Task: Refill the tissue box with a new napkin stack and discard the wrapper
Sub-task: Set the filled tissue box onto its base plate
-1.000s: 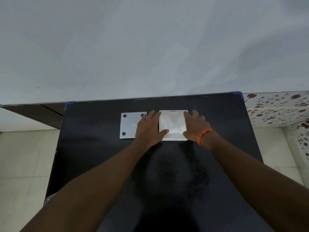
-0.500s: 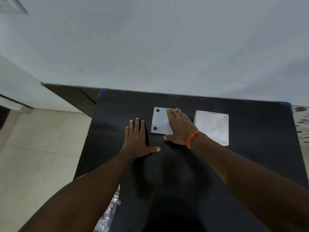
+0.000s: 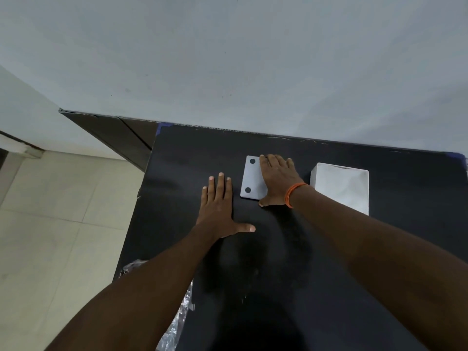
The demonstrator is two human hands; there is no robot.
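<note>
A white square tissue box (image 3: 340,186) stands on the black table (image 3: 291,262) at the back right, with white napkins filling its top. To its left lies a flat grey lid (image 3: 252,177) with two black dots. My right hand (image 3: 277,179), with an orange band on the wrist, lies over the lid's right part, thumb at its near edge. My left hand (image 3: 219,207) rests flat on the table left of the lid, fingers spread, holding nothing. A crumpled clear plastic wrapper (image 3: 177,312) hangs at the table's near left edge, partly behind my left forearm.
A grey wall rises right behind the table. Pale floor tiles (image 3: 50,236) lie to the left. A dark cabinet (image 3: 119,138) stands at the back left against the wall.
Both hands left the tissue box. My right hand crossed to the grey lid and my left hand dropped flat on the table. The view swung left.
</note>
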